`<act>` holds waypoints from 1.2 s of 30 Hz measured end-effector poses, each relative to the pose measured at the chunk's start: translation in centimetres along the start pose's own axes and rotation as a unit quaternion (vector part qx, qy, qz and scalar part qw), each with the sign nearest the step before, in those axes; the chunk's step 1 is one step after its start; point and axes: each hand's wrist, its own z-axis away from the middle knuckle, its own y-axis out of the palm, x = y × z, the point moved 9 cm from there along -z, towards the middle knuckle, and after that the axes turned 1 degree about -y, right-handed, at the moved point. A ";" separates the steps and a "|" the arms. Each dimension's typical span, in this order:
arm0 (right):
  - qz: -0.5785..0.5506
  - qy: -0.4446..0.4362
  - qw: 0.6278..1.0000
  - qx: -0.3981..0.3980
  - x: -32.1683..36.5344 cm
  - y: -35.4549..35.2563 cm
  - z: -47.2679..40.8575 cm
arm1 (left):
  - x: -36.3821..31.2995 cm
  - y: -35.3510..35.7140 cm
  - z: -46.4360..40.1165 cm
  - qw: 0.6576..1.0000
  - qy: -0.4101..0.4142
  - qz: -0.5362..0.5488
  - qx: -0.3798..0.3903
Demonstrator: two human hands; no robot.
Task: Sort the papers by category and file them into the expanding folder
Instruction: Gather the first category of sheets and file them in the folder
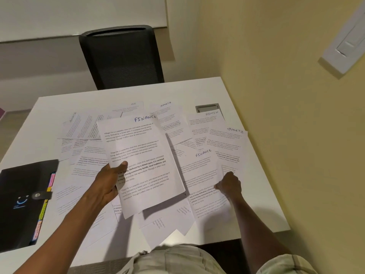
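My left hand [110, 180] grips a printed sheet headed FINANCE [142, 155], lifted above the table with the thumb on its left edge. My right hand [230, 185] pinches the right edge of a second sheet headed FINANCE [201, 175] that lies on the table. Several more printed sheets are scattered around, headed SPORTS [231, 143], ADMIN [205, 123], SPORTS [167, 115] and HR [130, 107]. The black expanding folder [21, 194] lies closed at the left, strap fastened, coloured tabs along its right edge.
The white table [256, 204] stands against a yellow wall on the right. A black mesh chair [122, 56] is pushed in at the far side. A grey cable port [205, 107] sits in the table near the ADMIN sheet. My lap is at the near edge.
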 end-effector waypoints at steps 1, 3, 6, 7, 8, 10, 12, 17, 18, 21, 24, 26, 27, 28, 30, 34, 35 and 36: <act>-0.004 -0.002 1.000 -0.007 0.0 -0.1 0.0 | -0.2 0.1 0.0 1.000 0.002 -0.002 0.000; -0.009 0.005 1.000 -0.021 -0.2 -0.3 0.3 | -0.4 0.3 0.0 1.000 0.005 -0.004 0.003; -0.048 0.007 0.998 -0.033 -0.4 -0.4 0.7 | -0.4 0.4 0.0 1.000 0.006 -0.004 0.006; -0.078 0.011 0.996 -0.029 -0.5 -0.4 0.7 | -0.4 0.4 0.0 1.000 0.005 -0.005 0.006; -0.110 0.014 0.994 -0.023 -0.6 -0.4 0.7 | -0.4 0.5 0.0 1.000 0.005 -0.007 0.006; -0.172 0.020 0.985 -0.007 -0.3 -0.8 0.8 | -0.3 0.5 0.1 1.000 0.005 -0.009 0.007; -0.239 0.030 0.971 -0.002 0.0 -1.6 1.3 | -0.2 0.6 0.1 1.000 0.004 -0.011 0.008; -0.228 -0.022 0.973 -0.029 2.2 -5.8 2.9 | -0.7 0.7 0.3 0.999 0.031 -0.028 -0.004; -0.220 -0.046 0.974 -0.037 3.2 -7.0 3.5 | -0.9 0.7 0.4 0.999 0.042 -0.034 -0.009; -0.211 -0.133 0.967 -0.059 7.0 -10.4 6.1 | -1.3 0.7 0.5 0.997 0.060 -0.038 -0.026; -0.201 -0.228 0.950 -0.076 11.4 -14.0 9.8 | -1.4 0.7 0.6 0.997 0.062 -0.036 -0.039; -0.228 -0.295 0.927 -0.043 14.3 -16.1 12.8 | -1.4 0.7 0.5 0.997 0.063 -0.031 -0.042; -0.246 -0.324 0.913 -0.008 15.8 -17.0 14.4 | -1.4 0.8 0.6 0.997 0.061 -0.026 -0.041; -0.272 -0.347 0.897 0.039 17.1 -17.6 15.9 | -1.4 0.9 0.8 0.997 0.058 -0.019 -0.037; -0.355 -0.380 0.843 0.135 19.3 -18.6 18.8 | -1.5 1.3 1.3 0.999 0.049 0.000 -0.015; -0.518 -0.349 0.749 0.220 21.3 -18.9 19.4 | -1.2 2.1 2.0 0.999 0.022 0.029 0.032; -0.532 -0.335 0.742 0.232 21.4 -18.3 18.7 | -1.1 2.5 2.0 0.998 0.008 0.036 0.049; -0.540 -0.314 0.742 0.242 21.3 -17.2 17.6 | -0.8 2.8 2.0 0.997 -0.005 0.044 0.068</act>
